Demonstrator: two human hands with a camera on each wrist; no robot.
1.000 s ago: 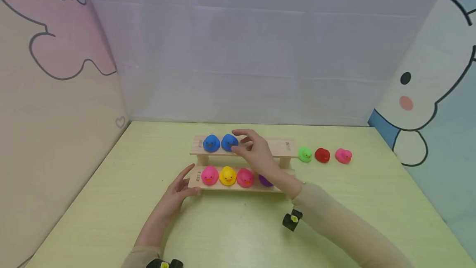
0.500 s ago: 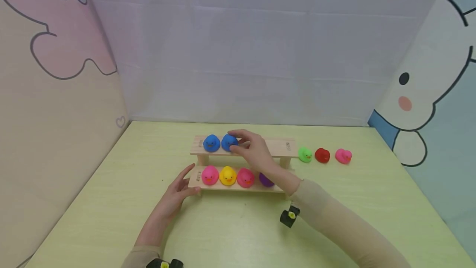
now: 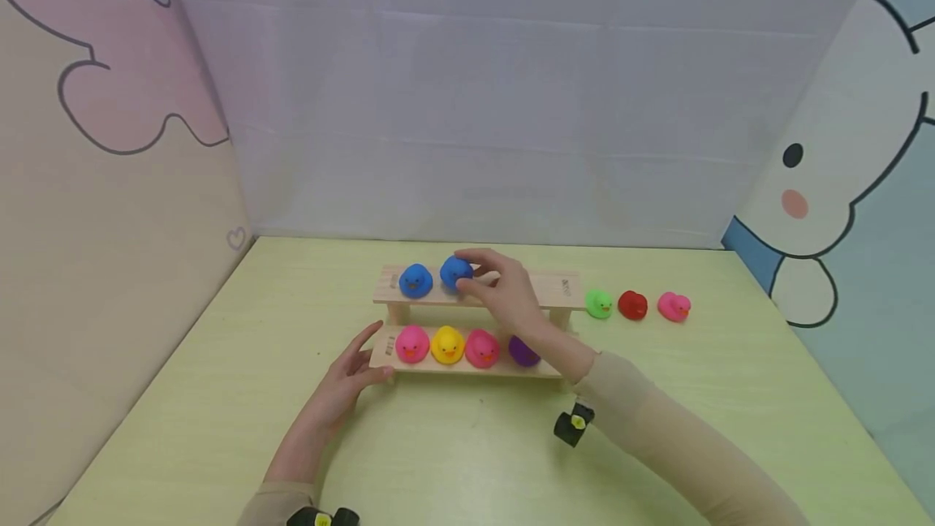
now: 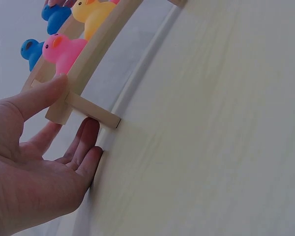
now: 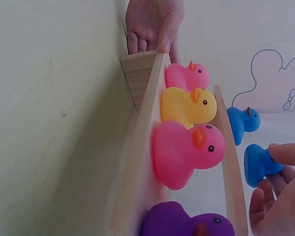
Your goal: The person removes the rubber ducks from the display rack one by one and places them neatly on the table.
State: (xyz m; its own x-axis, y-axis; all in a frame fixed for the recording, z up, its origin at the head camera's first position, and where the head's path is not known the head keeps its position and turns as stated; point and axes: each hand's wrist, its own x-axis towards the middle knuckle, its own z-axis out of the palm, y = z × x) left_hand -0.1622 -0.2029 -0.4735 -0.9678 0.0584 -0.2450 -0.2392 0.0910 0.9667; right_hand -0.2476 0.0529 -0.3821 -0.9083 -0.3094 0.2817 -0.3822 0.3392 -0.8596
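A two-tier wooden stand (image 3: 551,291) holds rubber ducks. My right hand (image 3: 506,297) pinches a blue rubber duck (image 3: 454,273) between thumb and fingers over the upper tier. In the right wrist view, this blue duck (image 5: 255,164) appears raised off the board, its base showing. To its left sits another blue duck (image 3: 415,281). On the lower tier stand a pink duck (image 3: 412,345), a yellow duck (image 3: 447,345), a deeper pink duck (image 3: 482,348) and a purple duck (image 3: 523,351), partly behind my right forearm. My left hand (image 3: 343,380) grips the stand's left end, thumb on the lower board (image 4: 88,64).
Right of the stand, a green duck (image 3: 599,303), a red duck (image 3: 632,305) and a pink duck (image 3: 674,307) sit in a row on the pale table (image 3: 467,453). A white curtain (image 3: 482,120) hangs behind, with printed panels at both sides.
My right hand has closed on the second blue duck and shifted it slightly up and right, away from its neighbour. The left hand and the stand stay put.
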